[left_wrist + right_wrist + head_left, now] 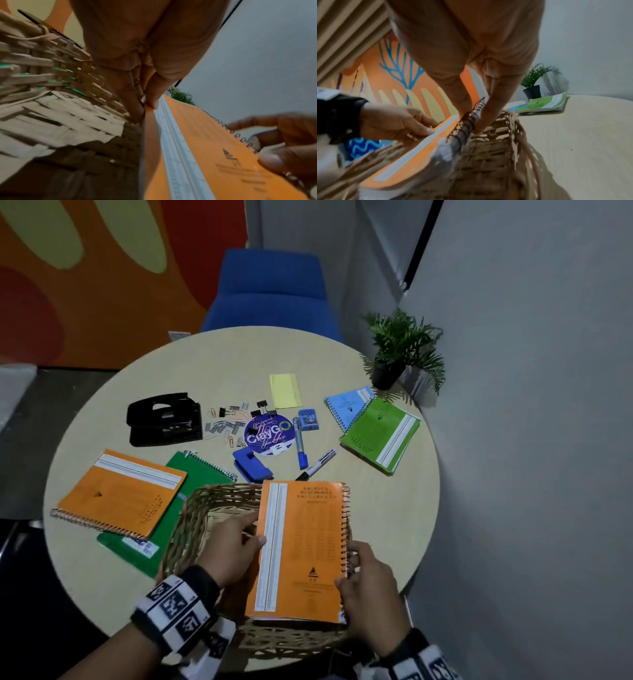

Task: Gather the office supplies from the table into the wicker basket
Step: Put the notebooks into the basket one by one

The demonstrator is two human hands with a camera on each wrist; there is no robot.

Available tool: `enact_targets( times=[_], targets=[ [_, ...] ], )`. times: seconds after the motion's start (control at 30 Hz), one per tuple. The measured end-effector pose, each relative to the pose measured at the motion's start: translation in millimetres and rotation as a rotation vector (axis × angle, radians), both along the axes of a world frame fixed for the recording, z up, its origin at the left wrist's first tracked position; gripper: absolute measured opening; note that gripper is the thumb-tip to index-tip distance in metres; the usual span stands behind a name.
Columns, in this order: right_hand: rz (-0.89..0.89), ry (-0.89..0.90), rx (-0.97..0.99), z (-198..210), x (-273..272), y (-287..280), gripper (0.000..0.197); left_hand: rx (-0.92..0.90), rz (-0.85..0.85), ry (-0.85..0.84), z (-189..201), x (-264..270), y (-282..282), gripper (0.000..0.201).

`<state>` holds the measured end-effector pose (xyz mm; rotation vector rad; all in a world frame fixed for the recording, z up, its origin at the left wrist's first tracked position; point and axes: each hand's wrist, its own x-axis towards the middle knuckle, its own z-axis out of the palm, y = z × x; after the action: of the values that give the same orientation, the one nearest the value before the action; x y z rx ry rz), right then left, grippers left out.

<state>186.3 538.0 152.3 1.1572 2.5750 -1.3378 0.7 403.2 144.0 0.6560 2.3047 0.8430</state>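
Wicker basket [191,508] sits at the near edge of the round table [394,525], seen from the head camera. An orange spiral notebook [305,549] is held over its right half, spine to the right. The left hand [233,549] pinches the notebook's left edge, thumb on top; the right hand [370,587] grips the spiral side, thumb on the cover. Still on the table: a second orange notebook [120,494] on a dark green notebook [191,474], a black hole punch [164,419], loose paper clips and binder clips [233,419], a blue marker [300,446], a black marker [317,465], and a light green notebook [380,436] overlapping a light blue one [346,405]. A potted plant [400,350] stands far right.

Left wrist view: thumb and fingers [135,108] are clamped on the cover's edge, the basket's weave just beside them.

Right wrist view: fingers [489,112] straddle the black spiral, inside the basket's rim.
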Motion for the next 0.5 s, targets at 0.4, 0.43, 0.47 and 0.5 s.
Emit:
enact_targets(
  times=[0.4,0.43,0.47,0.5],
  targets=[
    [0.220,-0.410,0.354,-35,-31,-32,0.048,-0.250,-0.154,-0.130,-49,-3,8,0.082],
    [0.245,-0.435,0.387,-35,-34,-35,0.043,-0.271,-0.175,-0.127,-50,1,10,0.087],
    [0.262,-0.454,0.417,-34,-37,-37,0.038,-0.313,-0.208,-0.094,-51,6,12,0.085],
    [0.285,-0.478,0.434,-34,-38,-39,0.035,-0.367,-0.263,-0.033,-51,11,13,0.077]
  ],
)
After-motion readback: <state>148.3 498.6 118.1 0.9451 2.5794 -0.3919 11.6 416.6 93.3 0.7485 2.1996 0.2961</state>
